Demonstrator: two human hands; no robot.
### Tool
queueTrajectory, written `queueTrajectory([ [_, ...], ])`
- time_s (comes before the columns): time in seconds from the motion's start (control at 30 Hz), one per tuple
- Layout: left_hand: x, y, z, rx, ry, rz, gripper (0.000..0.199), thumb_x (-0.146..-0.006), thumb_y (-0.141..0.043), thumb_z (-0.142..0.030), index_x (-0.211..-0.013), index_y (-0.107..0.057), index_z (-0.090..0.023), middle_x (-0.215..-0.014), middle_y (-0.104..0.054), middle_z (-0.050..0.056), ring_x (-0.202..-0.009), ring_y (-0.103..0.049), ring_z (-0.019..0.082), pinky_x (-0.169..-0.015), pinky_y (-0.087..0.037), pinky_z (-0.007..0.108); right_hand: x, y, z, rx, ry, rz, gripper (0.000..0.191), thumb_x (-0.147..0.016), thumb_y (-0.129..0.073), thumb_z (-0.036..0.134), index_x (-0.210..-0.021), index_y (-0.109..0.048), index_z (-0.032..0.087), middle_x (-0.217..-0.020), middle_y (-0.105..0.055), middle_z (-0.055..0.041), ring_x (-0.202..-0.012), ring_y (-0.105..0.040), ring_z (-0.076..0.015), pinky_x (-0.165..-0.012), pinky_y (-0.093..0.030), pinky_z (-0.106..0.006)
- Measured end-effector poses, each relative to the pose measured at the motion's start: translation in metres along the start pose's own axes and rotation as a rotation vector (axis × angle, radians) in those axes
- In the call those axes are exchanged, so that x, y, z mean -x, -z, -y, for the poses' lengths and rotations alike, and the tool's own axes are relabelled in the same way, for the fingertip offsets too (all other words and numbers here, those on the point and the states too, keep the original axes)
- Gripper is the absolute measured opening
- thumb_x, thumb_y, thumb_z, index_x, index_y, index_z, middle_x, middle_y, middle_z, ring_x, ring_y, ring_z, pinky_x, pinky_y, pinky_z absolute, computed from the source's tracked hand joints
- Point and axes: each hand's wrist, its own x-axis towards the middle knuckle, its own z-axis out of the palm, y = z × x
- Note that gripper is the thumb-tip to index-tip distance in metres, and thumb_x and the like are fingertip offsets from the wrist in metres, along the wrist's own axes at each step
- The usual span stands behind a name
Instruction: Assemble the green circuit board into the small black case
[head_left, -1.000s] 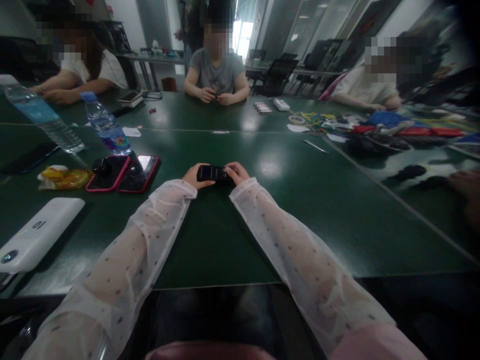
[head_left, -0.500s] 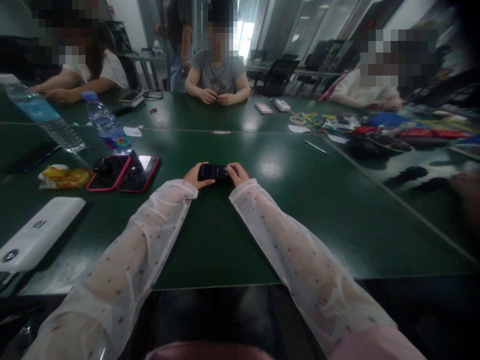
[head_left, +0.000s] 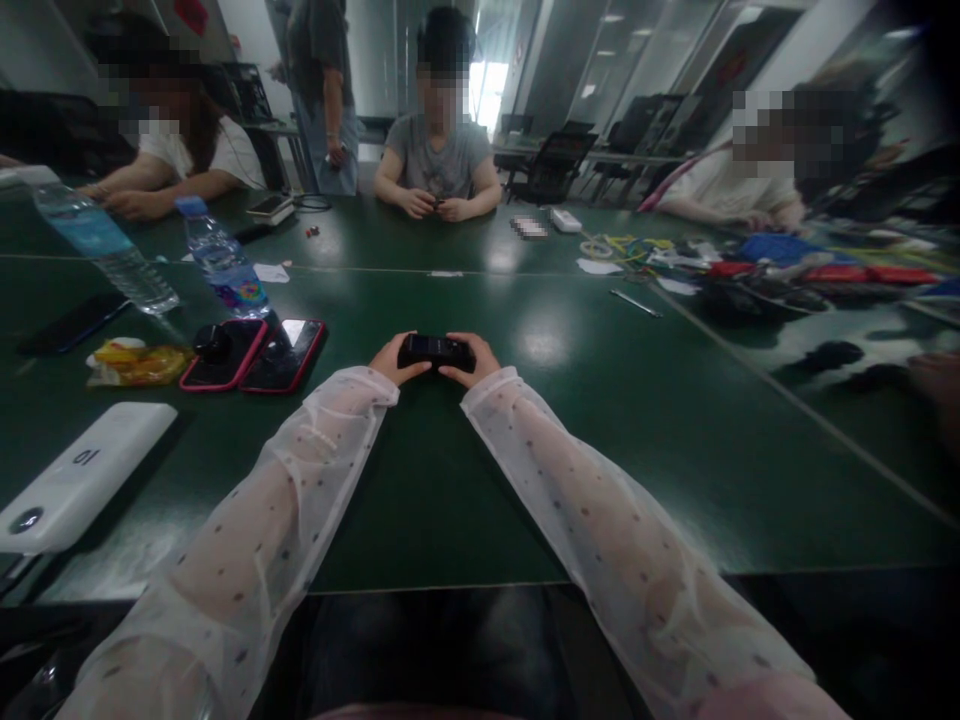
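Observation:
Between my two hands is a small black handheld device (head_left: 436, 352), with a dark screen on its left part and small markings on its right. My left hand (head_left: 391, 361) is closed around its left end, thumb along the near edge. At the right end, my right hand (head_left: 475, 362) grips it too, its thumb against the near side. The device is low over the green table (head_left: 442, 480); I cannot tell whether it touches the top. Fingers behind it are partly hidden. Left of my left hand lie two red-edged phones (head_left: 283, 357) (head_left: 219, 362), one with a round black object on it.
Two water bottles (head_left: 225, 262) (head_left: 112, 245), a yellow snack packet (head_left: 139, 364) and a white power bank (head_left: 90, 475) are at the left. Tangled cables (head_left: 630, 247) and a pen (head_left: 635, 303) lie right. Several people are around the far side, one seated opposite (head_left: 439, 160).
My right thumb has moved from the device's top face to its near edge. The device has tipped slightly, and the whole view has shifted a little.

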Motion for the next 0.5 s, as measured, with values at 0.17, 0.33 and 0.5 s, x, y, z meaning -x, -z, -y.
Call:
queueTrajectory([
  [0.17,-0.001,0.001,-0.001,0.07,-0.065,-0.018,0.093,-0.067,-0.079,-0.052,-0.144,-0.037,-0.019,-0.133,-0.054,0.016,-0.127,-0.052,0.032,-0.109,-0.038,0.05,-0.002,0.002,0.004,-0.004,0.022,0.01,0.057,-0.069,-0.077,0.034,-0.122,-0.057,0.028,-0.125,-0.061,-0.0081,-0.119,-0.055,-0.0311,-0.106,-0.04,-0.052],
  [0.33,0.0,0.003,-0.006,0.113,-0.156,0.02,0.092,-0.068,-0.08,-0.048,-0.145,-0.036,-0.022,-0.133,-0.052,0.015,-0.125,-0.053,0.031,-0.108,-0.04,0.05,-0.001,0.001,0.003,0.008,-0.011,-0.009,0.062,-0.067,-0.08,0.034,-0.124,-0.058,0.024,-0.126,-0.06,-0.0114,-0.12,-0.055,-0.032,-0.106,-0.041,-0.053],
  [0.5,-0.004,-0.001,0.006,0.178,-0.07,-0.005,0.106,-0.063,-0.083,-0.048,-0.147,-0.028,-0.015,-0.129,-0.054,0.019,-0.121,-0.056,0.032,-0.107,-0.041,0.051,0.0,-0.001,0.003,-0.031,-0.125,-0.04,0.057,-0.064,-0.081,0.037,-0.117,-0.061,0.026,-0.12,-0.063,-0.0091,-0.115,-0.058,-0.03,-0.101,-0.045,-0.054],
])
